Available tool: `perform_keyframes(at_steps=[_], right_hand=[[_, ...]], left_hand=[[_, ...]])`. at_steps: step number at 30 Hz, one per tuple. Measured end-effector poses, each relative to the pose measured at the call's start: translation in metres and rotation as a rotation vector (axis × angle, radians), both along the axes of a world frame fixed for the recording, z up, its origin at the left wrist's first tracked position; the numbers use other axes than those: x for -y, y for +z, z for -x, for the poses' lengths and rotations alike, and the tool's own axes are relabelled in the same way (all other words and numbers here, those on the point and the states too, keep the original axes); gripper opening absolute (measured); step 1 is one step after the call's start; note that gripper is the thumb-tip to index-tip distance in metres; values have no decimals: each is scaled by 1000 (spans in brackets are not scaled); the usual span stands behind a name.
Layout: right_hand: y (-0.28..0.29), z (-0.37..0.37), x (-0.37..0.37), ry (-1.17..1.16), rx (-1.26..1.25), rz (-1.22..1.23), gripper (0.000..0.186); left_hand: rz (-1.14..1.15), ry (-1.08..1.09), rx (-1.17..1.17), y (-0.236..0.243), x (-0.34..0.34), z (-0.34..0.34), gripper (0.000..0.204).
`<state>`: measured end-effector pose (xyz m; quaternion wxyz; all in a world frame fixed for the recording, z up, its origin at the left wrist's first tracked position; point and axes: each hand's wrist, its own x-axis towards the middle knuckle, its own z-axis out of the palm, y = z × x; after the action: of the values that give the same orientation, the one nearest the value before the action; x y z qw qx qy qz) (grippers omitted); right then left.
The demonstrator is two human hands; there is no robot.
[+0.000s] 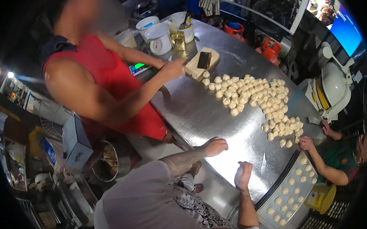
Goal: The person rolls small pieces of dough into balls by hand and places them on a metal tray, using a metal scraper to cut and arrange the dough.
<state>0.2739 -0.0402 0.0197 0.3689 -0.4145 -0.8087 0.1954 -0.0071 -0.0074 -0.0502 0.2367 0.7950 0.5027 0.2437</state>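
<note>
My left hand [216, 147] is at the near edge of the steel table [183, 110], palm down with its fingers curled under. Whatever is beneath those fingers, if anything, is hidden. To its right, my right hand [243, 175] is over the tabletop, its fingers loosely bent and apart, with no object visible in it. Beyond both hands spreads a large heap of pale dough balls [253, 92]. Close by on the right, a metal tray [271, 198] carries rows of shaped dough pieces [290, 200]. A thin white blade-like piece [264, 160] lies between my right hand and the heap.
A person in red [105, 77] works at the left beside a dough slab [202, 63] with a dark block on it and a lit scale [138, 67]. Another person [334, 161] reaches to the table's right end. White tubs [157, 36] stand at the back; a white mixer [332, 85] stands right.
</note>
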Motion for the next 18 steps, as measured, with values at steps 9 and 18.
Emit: perform_keyframes(at_steps=[9, 18], right_hand=[[-11, 40, -44, -347, -53, 15, 28], [3, -6, -67, -132, 164, -53, 25]], left_hand=[[-289, 73, -4, 48, -65, -48, 22], [-244, 82, -47, 61, -75, -46, 18]])
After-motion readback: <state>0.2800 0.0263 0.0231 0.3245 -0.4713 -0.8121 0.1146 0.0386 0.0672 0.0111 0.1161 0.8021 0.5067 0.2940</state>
